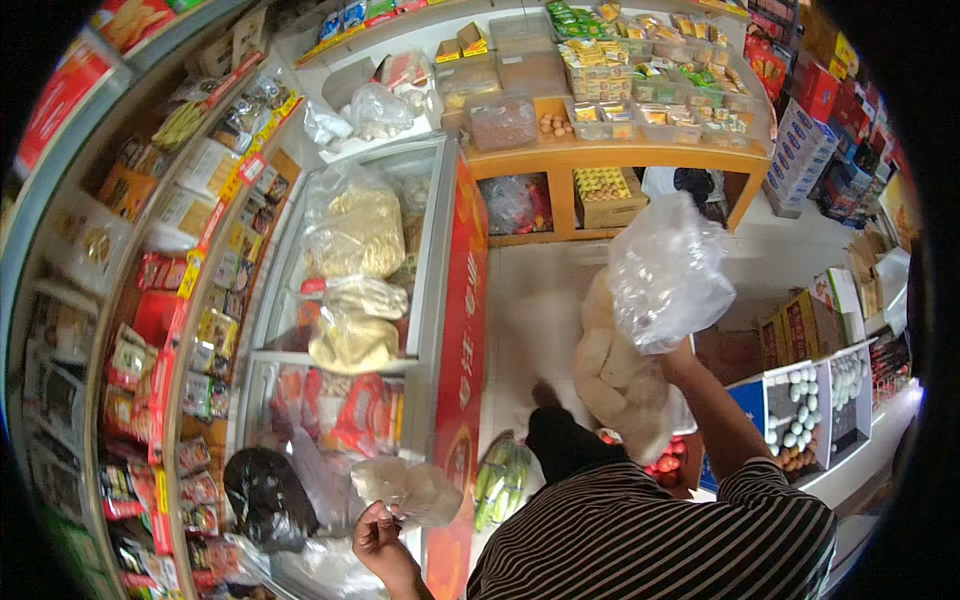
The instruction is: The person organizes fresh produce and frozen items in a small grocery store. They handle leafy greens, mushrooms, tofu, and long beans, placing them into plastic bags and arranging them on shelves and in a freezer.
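Observation:
My left hand [380, 536] pinches the edge of a thin translucent plastic bag [409, 491] over the near end of a chest freezer [431, 300]. My right hand [677, 358], mostly hidden behind plastic, is raised at the right and grips a crumpled clear plastic bag [667, 274]. Below and beside that bag is a large clear bag of pale food pieces [619, 367]; whether my right hand touches it cannot be told. On the freezer lie a bag of noodles [356, 225], a smaller bag of pale yellow food [352, 341] and a black plastic bag [270, 499].
Shelves of packaged food [214, 330] line the left. Ahead stands a wooden counter [622, 154] with plastic bins and eggs. Green vegetables [501, 480] lie on the floor beside the freezer. A box of red produce [667, 457] and egg trays [801, 412] are at the right.

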Available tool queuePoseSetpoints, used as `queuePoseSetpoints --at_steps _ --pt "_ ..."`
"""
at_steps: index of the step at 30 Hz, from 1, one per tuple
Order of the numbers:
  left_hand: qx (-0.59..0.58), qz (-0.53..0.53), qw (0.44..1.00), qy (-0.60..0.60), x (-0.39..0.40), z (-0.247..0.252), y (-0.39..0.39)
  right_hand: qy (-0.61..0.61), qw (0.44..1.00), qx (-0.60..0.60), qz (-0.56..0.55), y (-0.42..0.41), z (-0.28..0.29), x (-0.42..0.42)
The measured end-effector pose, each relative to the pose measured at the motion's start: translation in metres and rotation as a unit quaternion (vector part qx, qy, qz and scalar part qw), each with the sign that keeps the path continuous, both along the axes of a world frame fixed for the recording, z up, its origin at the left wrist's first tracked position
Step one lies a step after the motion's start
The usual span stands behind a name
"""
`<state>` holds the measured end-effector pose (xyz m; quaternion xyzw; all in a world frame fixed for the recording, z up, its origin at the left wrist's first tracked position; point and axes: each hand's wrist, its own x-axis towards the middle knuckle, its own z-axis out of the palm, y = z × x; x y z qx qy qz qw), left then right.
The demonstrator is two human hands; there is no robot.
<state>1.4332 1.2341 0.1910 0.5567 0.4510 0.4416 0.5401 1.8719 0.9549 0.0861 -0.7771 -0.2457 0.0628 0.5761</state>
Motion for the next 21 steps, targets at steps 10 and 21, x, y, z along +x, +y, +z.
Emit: queuePoseSetpoints --at_steps 10,21 --pt "-0.074 -0.045 0.996 -0.004 0.280 -0.017 0.187 -0.026 0.977 -0.171 0.121 0.166 -0.055 0.248" --pt "-0.016 -0.132 0.990 -0.052 0.540 -0.001 0.363 -0.304 0.900 -0.259 0.174 0.509 0.199 0.552"
